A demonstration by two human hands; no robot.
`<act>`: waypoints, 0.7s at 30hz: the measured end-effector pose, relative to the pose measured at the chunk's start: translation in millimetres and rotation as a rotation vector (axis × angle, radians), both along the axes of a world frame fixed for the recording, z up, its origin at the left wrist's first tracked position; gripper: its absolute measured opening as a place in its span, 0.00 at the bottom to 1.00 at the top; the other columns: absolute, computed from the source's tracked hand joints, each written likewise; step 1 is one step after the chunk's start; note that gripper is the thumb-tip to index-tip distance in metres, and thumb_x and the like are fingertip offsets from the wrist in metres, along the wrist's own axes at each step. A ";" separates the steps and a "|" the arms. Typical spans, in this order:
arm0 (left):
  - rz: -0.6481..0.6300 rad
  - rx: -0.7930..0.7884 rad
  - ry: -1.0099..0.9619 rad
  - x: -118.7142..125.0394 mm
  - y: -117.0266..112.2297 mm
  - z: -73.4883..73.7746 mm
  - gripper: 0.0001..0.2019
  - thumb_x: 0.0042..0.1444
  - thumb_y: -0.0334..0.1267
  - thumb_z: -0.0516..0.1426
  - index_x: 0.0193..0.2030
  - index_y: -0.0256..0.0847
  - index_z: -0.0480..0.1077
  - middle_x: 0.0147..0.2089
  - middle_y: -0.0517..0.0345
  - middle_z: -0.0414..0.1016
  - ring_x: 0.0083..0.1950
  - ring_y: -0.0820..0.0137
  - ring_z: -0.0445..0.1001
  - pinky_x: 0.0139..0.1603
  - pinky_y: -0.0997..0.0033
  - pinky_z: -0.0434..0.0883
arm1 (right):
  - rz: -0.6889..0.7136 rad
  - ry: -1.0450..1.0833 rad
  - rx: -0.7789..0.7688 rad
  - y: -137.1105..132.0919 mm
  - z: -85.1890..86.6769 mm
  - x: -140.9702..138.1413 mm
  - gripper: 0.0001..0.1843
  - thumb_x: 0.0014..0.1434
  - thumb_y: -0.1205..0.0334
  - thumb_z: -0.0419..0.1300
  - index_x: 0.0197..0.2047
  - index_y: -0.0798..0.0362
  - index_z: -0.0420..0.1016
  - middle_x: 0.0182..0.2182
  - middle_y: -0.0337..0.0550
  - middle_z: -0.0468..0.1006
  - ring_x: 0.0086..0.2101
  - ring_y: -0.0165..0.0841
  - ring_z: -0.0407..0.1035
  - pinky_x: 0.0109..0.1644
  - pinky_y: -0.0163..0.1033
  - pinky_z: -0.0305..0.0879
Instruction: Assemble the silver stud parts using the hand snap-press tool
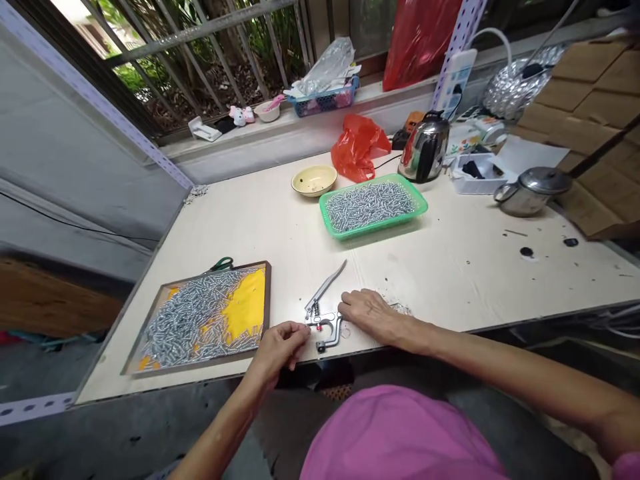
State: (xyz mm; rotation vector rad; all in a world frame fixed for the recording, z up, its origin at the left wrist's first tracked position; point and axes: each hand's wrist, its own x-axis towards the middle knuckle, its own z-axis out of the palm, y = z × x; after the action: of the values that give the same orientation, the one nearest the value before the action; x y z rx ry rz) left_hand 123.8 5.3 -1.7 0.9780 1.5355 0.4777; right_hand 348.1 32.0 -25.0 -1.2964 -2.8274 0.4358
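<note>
A pair of silver snap pliers (329,320) lies on the table near the front edge, one handle pointing up and away, its C-shaped jaw facing left and a small red piece in the jaw. My right hand (367,312) is closed at the right side of the pliers, fingers curled over that part, which they hide. My left hand (284,343) is pinched at the left of the jaw, its fingertips by the red piece; whatever is between them is too small to make out. Left of that hand, a shallow tray (269,287) holds many small silvery metal pieces on a yellow sheet.
Beyond the pliers stands a green basket (345,233) full of similar metal pieces. Behind it are a cream bowl (314,180), a red plastic bag (356,148) and a steel kettle (425,150). Green-handled scissors (223,264) lie behind the tray. A metal pot (533,193) stands right.
</note>
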 end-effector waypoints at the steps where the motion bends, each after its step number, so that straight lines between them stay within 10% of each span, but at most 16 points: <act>1: 0.010 -0.010 0.002 0.4 -0.1 -3.4 0.19 0.42 0.52 0.62 0.28 0.37 0.67 0.16 0.69 0.60 0.15 0.82 0.53 0.14 0.81 0.52 | 0.000 0.002 -0.003 -0.9 0.5 0.1 0.08 0.64 0.73 0.48 0.40 0.54 0.67 0.40 0.46 0.69 0.38 0.33 0.62 0.39 0.40 0.53; 21: -0.089 -0.120 0.068 10.9 2.6 -22.6 0.18 0.40 0.51 0.62 0.22 0.38 0.64 0.15 0.68 0.62 0.12 0.83 0.54 0.12 0.80 0.47 | -0.019 0.026 0.018 -7.1 2.7 -1.9 0.09 0.62 0.74 0.49 0.40 0.56 0.68 0.40 0.46 0.70 0.39 0.35 0.63 0.41 0.41 0.57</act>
State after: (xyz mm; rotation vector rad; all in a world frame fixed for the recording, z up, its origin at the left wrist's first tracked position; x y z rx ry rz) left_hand 134.7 7.9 -24.4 0.9731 1.5555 0.2890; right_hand 346.2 24.9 -22.3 -1.3036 -2.7890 0.4233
